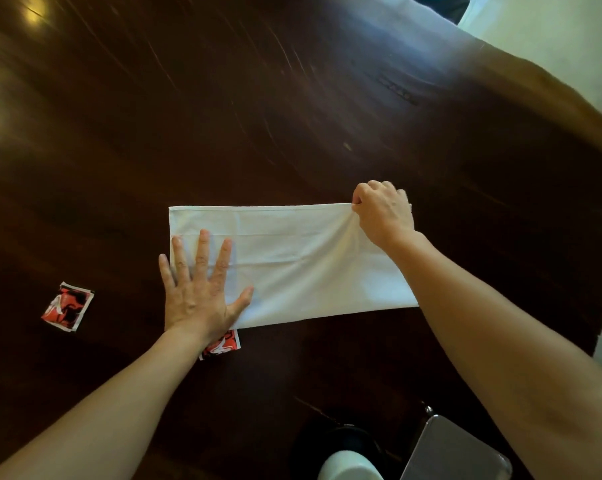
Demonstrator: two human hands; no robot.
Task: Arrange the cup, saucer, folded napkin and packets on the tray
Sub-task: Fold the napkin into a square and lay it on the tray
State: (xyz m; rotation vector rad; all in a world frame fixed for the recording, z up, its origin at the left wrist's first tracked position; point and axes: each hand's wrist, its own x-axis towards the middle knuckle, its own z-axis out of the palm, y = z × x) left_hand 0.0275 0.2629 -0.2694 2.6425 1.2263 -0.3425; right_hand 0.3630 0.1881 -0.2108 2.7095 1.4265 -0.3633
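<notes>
A white cloth napkin (299, 261) lies folded into a long band on the dark wooden table (258, 116). My left hand (197, 289) presses flat on its near left corner, fingers spread. My right hand (382, 213) pinches the napkin's far right corner between thumb and fingers. A red, black and white packet (67, 306) lies on the table to the left. A second packet (221, 346) peeks out from under my left wrist and the napkin's near edge. A white cup (350, 465) on a dark saucer (327, 441) stands at the bottom edge, beside a metal tray (455, 452).
The table's right edge (552, 81) runs diagonally, with pale floor beyond it. The metal tray's corner overlaps the lower right of the view under my right forearm.
</notes>
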